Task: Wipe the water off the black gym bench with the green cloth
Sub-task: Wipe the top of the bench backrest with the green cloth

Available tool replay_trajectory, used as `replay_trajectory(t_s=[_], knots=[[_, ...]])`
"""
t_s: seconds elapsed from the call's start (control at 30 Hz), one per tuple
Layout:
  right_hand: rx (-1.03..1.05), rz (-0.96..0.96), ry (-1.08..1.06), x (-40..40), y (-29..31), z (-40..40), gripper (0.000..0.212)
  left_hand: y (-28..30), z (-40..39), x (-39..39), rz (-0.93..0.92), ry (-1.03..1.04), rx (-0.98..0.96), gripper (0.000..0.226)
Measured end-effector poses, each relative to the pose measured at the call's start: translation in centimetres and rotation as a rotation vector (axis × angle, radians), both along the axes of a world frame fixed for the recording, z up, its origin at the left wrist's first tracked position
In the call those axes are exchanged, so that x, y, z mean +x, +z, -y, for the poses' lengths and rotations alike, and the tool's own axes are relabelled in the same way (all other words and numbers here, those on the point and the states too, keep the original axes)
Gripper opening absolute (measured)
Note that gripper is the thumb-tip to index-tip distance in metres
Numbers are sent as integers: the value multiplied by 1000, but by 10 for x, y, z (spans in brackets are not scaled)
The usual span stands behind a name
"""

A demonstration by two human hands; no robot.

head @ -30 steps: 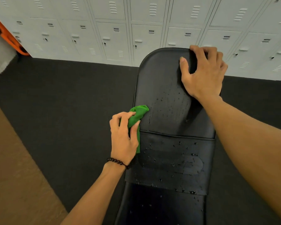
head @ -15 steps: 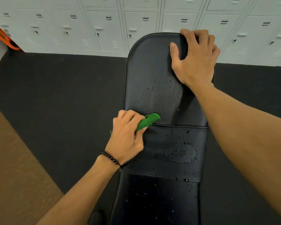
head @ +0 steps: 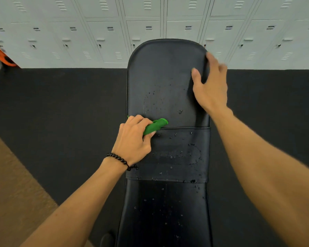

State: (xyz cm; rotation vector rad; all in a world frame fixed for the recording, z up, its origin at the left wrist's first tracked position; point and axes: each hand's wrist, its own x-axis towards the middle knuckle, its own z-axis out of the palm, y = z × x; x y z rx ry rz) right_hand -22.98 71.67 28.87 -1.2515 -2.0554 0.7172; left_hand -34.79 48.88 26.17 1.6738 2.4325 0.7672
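Observation:
The black gym bench (head: pixel 166 72) runs from the bottom of the view up toward the lockers. Water drops speckle its middle band and near pad. My left hand (head: pixel 132 141) grips the bunched green cloth (head: pixel 154 126) and presses it on the bench's left side, right at the seam. A bead bracelet circles that wrist. My right hand (head: pixel 210 86) is blurred at the bench's far right edge, fingers spread over the rim and nothing held in it.
White lockers (head: pixel 100 29) line the wall behind the bench. Dark rubber flooring (head: pixel 61 113) lies on both sides, with a brown floor strip (head: pixel 9 184) at the left. An orange bar (head: pixel 0 54) leans in the far left corner.
My left hand carried the cloth from the bench's left edge onto the pad at the seam. My right hand slid back along the right edge from the far end.

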Motion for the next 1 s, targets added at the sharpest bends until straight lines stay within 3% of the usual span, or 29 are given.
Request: replay_trajectory(t_s=[0.13,0.37,0.53,0.7,1.0], knots=[[-442,-86,-46,36,-28,37,66,2,-12,22,36,62,-10,15],[-773,-463,-153,51,-42,47,58,2,-53,84,34,-38,-8,18],[-863,-516,-207,67,-61,63,75,6,-39,58,-105,-73,-47,15],[-857,-507,-179,79,-58,64,70,11,-5,2,-125,56,-132,11],[-905,-529,-206,102,-65,72,73,15,-72,93,-42,-71,-119,11]])
